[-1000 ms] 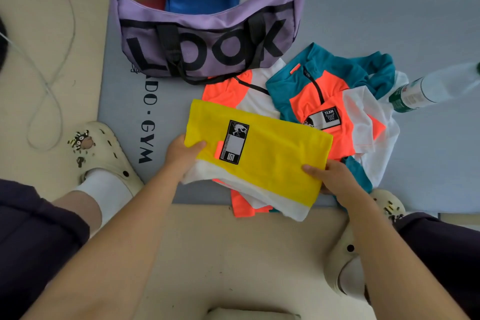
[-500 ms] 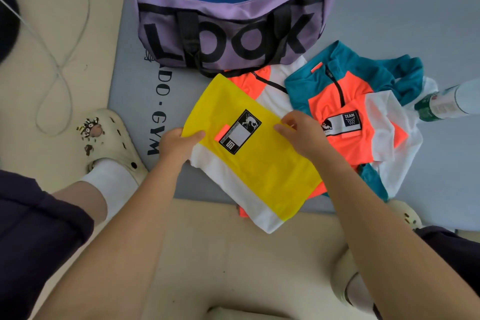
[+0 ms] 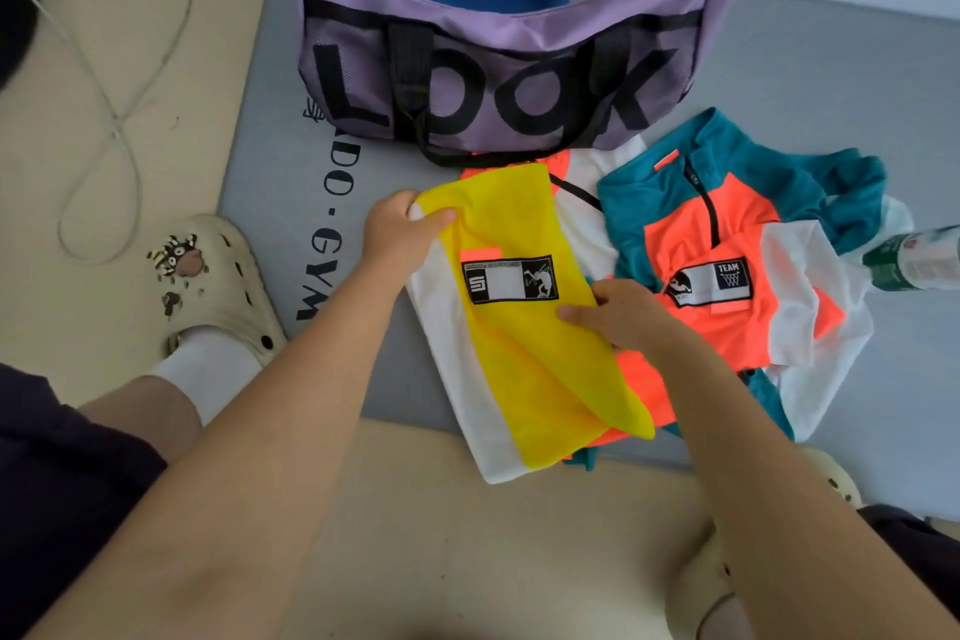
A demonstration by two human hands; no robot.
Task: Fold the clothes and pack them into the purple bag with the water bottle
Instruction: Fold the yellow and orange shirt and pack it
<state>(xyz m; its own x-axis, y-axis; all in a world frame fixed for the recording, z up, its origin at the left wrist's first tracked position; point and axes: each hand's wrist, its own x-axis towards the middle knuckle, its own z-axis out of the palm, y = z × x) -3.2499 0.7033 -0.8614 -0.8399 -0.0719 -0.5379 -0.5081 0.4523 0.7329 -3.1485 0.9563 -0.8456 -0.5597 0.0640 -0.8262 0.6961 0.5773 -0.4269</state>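
The folded yellow and white garment (image 3: 524,327) is held at two points: its top corner is pinched between thumb and curled fingers of the left hand (image 3: 397,229), and its right edge, just beside the black patch, is gripped by the right hand (image 3: 623,317), fingers curled over the cloth. The garment hangs tilted between the two grips, over the orange and white clothes lying beneath.

The step in hand is judged to be the transfer of this folded piece. The purple bag (image 3: 498,68) stands open just beyond the left grip, with blue and white items already seen inside. To the right of the right grip an unfolded teal and orange top (image 3: 727,234) is spread, and past it the water bottle (image 3: 914,260) lies near the frame edge.

A lift forward over the bag's near rim is called for next, with both grips kept firm so that the fold is not lost.
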